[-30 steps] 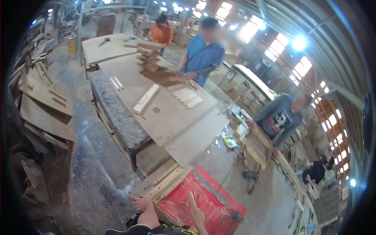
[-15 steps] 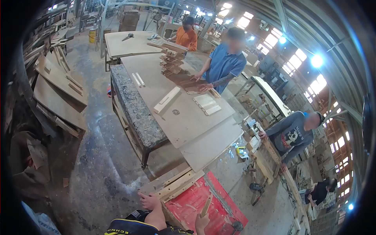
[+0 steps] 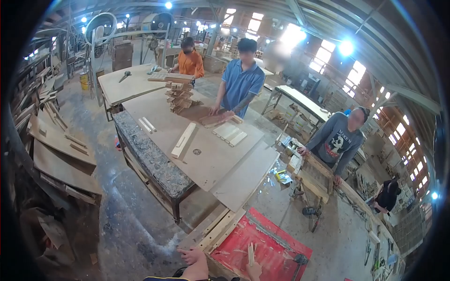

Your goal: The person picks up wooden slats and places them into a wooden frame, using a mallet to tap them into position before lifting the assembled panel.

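Observation:
My right hand (image 3: 254, 270) is closed around a few thin wooden strips (image 3: 251, 254), which point up from the fist over a red sheet (image 3: 276, 234) on the bench. My left hand (image 3: 191, 256) rests at the near end of the wooden rails (image 3: 224, 230), which have dark holes along them. Its fingers stretch out to the left, and I see nothing held in them. Whether the fingers press on the wood is hard to make out.
A large board-topped table (image 3: 164, 112) ahead carries a stack of wood pieces (image 3: 179, 96) and pale slats (image 3: 230, 134). A co-worker in blue (image 3: 241, 84) handles wood there. Another in grey (image 3: 338, 140) works at the right bench, near a power tool (image 3: 310, 210).
My view has tilted up and turned, so the scene sits differently in it. The strips in my right hand now show fanned slightly apart. My left hand stays by the rails.

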Available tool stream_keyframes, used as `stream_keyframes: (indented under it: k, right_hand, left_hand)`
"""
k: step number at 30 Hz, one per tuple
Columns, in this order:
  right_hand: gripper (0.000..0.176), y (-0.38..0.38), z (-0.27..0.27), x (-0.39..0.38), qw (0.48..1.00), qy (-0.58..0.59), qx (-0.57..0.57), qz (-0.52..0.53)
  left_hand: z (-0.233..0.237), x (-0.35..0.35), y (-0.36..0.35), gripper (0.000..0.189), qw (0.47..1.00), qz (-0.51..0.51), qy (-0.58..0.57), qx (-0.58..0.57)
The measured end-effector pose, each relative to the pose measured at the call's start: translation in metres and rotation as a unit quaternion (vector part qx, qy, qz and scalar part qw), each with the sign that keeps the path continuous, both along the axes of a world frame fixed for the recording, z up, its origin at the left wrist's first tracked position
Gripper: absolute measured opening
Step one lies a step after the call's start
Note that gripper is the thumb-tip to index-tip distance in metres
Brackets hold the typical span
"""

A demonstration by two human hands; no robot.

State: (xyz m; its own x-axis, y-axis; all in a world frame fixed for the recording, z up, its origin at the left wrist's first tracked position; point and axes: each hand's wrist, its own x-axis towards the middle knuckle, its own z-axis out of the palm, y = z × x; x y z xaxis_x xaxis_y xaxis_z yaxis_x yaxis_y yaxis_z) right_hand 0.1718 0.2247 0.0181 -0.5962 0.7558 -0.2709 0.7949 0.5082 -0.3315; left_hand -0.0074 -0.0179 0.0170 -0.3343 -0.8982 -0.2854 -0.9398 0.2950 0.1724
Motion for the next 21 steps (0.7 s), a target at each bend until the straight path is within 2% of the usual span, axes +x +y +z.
stream_keyframes:
  k: [7, 10, 17, 21]
  right_hand:
    - [0.04, -0.002, 0.005, -0.035, 0.999, -0.044, -0.006, 0.019]
    - [0.04, 0.007, -0.002, -0.031, 0.998, -0.057, -0.007, 0.022]
    - [0.041, 0.011, -0.013, -0.011, 0.997, -0.072, 0.011, 0.004]
    - [0.041, -0.015, 0.025, -0.021, 0.998, -0.051, 0.022, -0.003]
  left_hand:
    - [0.016, -0.091, 0.001, 0.077, 0.997, 0.032, 0.07, 0.001]
    - [0.004, -0.059, 0.022, 0.077, 0.999, 0.028, 0.045, 0.013]
    - [-0.018, 0.013, 0.014, 0.077, 1.0, 0.015, -0.011, -0.002]
    - [-0.014, 0.013, 0.013, 0.075, 1.0, 0.005, 0.002, -0.006]
